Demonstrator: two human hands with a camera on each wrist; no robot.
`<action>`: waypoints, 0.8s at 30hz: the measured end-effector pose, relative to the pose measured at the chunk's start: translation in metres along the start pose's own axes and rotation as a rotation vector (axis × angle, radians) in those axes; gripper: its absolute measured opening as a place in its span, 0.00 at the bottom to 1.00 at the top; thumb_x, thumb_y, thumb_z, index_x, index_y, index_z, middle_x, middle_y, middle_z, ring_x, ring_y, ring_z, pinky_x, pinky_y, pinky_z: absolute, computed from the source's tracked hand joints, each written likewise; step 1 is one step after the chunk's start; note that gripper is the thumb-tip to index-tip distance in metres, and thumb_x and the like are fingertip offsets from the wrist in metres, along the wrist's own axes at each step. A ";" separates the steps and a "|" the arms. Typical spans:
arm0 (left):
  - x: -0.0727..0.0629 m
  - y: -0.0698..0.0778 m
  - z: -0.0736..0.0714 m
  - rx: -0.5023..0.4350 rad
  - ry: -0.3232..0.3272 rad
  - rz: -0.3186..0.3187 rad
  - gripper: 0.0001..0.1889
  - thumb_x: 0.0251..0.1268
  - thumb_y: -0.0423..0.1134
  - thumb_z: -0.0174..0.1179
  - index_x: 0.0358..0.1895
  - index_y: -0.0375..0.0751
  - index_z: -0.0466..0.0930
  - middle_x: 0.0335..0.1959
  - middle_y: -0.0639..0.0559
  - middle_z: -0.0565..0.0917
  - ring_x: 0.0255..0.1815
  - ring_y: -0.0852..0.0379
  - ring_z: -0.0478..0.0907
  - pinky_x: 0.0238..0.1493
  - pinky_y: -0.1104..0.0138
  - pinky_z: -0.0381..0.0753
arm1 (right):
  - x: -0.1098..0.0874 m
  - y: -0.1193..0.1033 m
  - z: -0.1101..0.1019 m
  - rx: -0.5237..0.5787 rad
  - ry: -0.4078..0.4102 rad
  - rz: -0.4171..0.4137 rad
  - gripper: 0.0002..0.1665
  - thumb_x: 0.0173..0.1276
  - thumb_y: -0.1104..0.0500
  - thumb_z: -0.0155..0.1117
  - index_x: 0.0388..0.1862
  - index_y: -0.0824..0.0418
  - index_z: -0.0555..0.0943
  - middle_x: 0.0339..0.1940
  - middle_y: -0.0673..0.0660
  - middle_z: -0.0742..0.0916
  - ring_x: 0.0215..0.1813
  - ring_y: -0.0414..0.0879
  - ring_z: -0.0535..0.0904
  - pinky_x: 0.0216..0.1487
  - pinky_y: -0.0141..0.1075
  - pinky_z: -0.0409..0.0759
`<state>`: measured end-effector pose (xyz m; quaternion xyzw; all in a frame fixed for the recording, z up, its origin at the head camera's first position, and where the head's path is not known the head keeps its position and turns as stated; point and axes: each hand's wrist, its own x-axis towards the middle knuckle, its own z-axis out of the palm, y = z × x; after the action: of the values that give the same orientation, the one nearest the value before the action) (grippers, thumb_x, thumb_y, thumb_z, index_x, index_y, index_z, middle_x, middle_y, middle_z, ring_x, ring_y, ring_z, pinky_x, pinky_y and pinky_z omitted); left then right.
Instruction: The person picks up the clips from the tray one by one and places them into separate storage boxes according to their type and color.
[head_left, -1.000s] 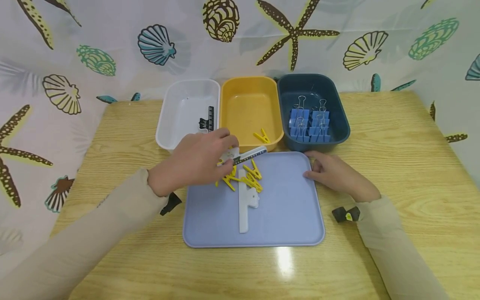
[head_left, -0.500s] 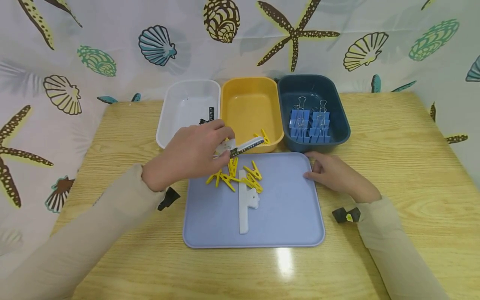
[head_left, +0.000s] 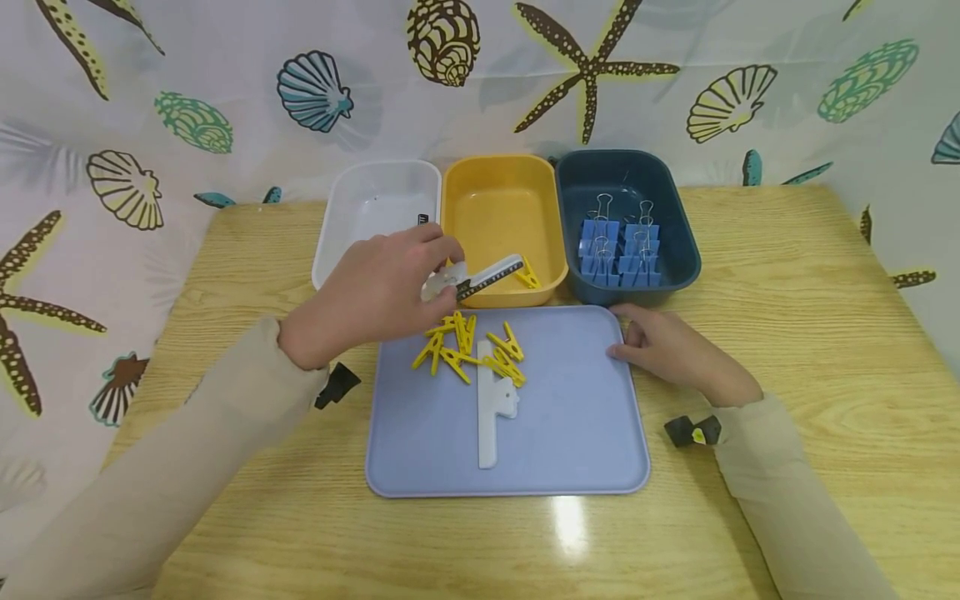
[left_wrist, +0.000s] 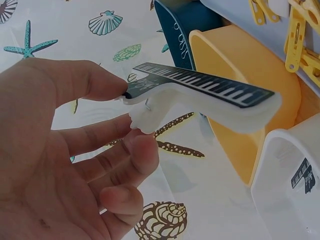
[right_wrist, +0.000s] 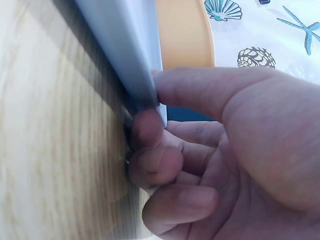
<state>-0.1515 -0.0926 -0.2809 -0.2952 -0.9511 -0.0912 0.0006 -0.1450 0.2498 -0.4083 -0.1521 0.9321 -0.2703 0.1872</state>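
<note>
My left hand (head_left: 375, 287) pinches a white sheet-music clip (head_left: 491, 277) with a black piano-key print, thumb on one side and fingers on the other. In the head view the clip overlaps the front of the yellow bin (head_left: 498, 225); the left wrist view shows its printed face (left_wrist: 220, 90). My right hand (head_left: 667, 350) grips the right rim of the blue-grey tray (head_left: 577, 417), with the thumb over the edge and fingertips under it. A plain white clip (head_left: 487, 425) of the same shape lies on the tray, beside several yellow clothespins (head_left: 467, 333).
Behind the tray stand the white bin (head_left: 360, 196), the yellow bin and a dark blue bin (head_left: 678, 250). Blue binder clips (head_left: 637, 267) fill the dark bin's front. A clothespin (head_left: 529, 275) lies in the yellow bin, and a piano-print clip (left_wrist: 303, 175) in the white one.
My left hand has lifted away from the clothespins with the piano-print clip, moving back and slightly left toward the bins. My right hand stays at the tray's rim.
</note>
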 end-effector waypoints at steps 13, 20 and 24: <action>0.005 -0.006 -0.004 0.007 -0.032 -0.083 0.16 0.61 0.44 0.59 0.52 0.46 0.79 0.40 0.53 0.79 0.30 0.54 0.74 0.26 0.65 0.74 | 0.000 0.001 0.001 -0.002 0.015 -0.010 0.31 0.67 0.57 0.64 0.65 0.68 0.69 0.24 0.52 0.79 0.26 0.43 0.71 0.26 0.33 0.68; 0.007 -0.013 -0.005 0.003 -0.016 -0.081 0.17 0.60 0.43 0.58 0.52 0.44 0.79 0.39 0.52 0.78 0.31 0.53 0.74 0.26 0.64 0.73 | 0.001 0.001 0.001 0.003 0.018 -0.013 0.31 0.67 0.57 0.64 0.65 0.68 0.68 0.25 0.53 0.79 0.27 0.43 0.71 0.26 0.33 0.69; 0.008 -0.016 -0.005 0.001 -0.001 -0.077 0.17 0.60 0.44 0.57 0.51 0.43 0.79 0.39 0.52 0.79 0.31 0.52 0.74 0.26 0.64 0.74 | 0.001 0.002 0.001 0.001 0.019 -0.004 0.31 0.67 0.57 0.63 0.65 0.67 0.69 0.25 0.53 0.79 0.26 0.44 0.71 0.26 0.33 0.70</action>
<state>-0.1676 -0.1020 -0.2785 -0.2584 -0.9618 -0.0906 -0.0032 -0.1452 0.2504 -0.4107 -0.1515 0.9334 -0.2725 0.1779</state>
